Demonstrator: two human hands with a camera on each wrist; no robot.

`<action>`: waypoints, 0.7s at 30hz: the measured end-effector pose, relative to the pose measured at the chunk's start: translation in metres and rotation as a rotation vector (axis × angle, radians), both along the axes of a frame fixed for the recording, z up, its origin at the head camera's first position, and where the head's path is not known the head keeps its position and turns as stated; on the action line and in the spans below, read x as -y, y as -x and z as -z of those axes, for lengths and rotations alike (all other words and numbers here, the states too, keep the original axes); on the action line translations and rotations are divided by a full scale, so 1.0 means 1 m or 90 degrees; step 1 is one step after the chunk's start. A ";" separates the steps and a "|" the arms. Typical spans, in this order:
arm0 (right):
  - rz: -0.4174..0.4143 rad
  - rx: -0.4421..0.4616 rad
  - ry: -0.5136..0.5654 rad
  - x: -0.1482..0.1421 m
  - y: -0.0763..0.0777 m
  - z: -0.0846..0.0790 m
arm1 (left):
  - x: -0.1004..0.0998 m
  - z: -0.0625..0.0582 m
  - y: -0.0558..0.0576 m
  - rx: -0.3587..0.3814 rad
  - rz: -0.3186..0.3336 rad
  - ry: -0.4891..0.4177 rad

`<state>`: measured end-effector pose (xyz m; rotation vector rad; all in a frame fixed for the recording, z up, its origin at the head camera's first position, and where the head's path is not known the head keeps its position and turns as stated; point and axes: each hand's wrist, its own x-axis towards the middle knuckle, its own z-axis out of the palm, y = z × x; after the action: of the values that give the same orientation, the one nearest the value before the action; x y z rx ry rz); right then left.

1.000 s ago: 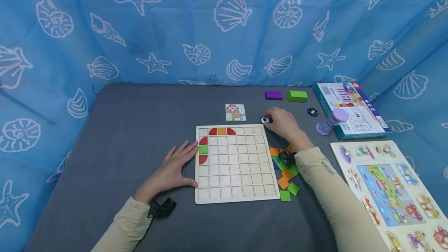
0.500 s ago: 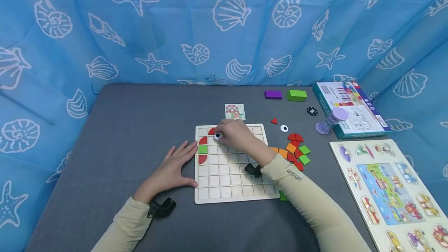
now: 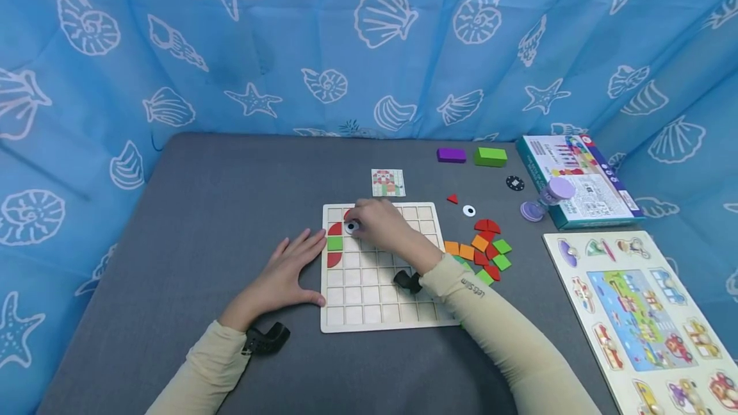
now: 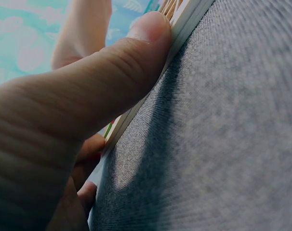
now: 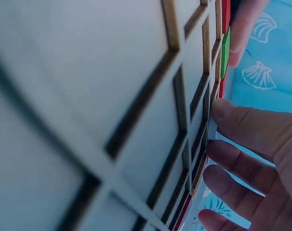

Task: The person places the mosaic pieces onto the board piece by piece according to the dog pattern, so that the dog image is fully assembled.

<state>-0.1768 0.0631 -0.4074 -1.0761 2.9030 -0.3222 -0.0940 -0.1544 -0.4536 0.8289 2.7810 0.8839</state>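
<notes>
A wooden grid board (image 3: 371, 297) lies flat on the grey table. My left hand (image 3: 288, 271) rests at its left edge, fingers spread along the side and thumb (image 4: 146, 43) against the rim in the left wrist view. My right hand (image 3: 383, 223) reaches over the board's upper left and pinches a white disc with a black dot, an eye piece (image 3: 351, 228), at a square in the second row. In the right wrist view thumb and fingertips hold the eye piece (image 5: 212, 129) right at the grid. Red quarter-round tiles (image 3: 334, 260) and a green square tile (image 3: 334, 244) fill left-column squares.
Loose red, orange and green tiles (image 3: 480, 243) lie right of the board, with a second eye piece (image 3: 469, 211) and a red triangle (image 3: 452, 198) behind. A picture card (image 3: 388, 182) lies beyond the board. Blocks (image 3: 491, 157), a box (image 3: 582, 181) and a puzzle board (image 3: 556, 274) stand rightward.
My right hand has carried the eye piece from beyond the board's upper right corner leftward to the upper left squares, shifting slightly left and down lately. The left hand stays at the edge.
</notes>
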 end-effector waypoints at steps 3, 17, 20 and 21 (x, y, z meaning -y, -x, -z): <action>0.012 0.022 0.021 -0.008 0.000 -0.002 | 0.000 0.000 0.000 0.010 -0.002 0.005; 0.221 0.060 0.087 -0.127 0.012 -0.015 | -0.001 0.001 0.001 0.024 -0.004 0.012; 0.270 0.064 0.067 -0.148 0.016 -0.012 | 0.000 0.002 0.001 0.024 -0.003 0.006; 0.283 0.065 0.057 -0.153 0.017 -0.011 | 0.000 0.002 0.001 0.023 -0.003 0.006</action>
<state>-0.1937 0.2166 -0.3967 -0.3920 3.0288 -0.5041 -0.0948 -0.1543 -0.4559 0.7965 2.7551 0.8765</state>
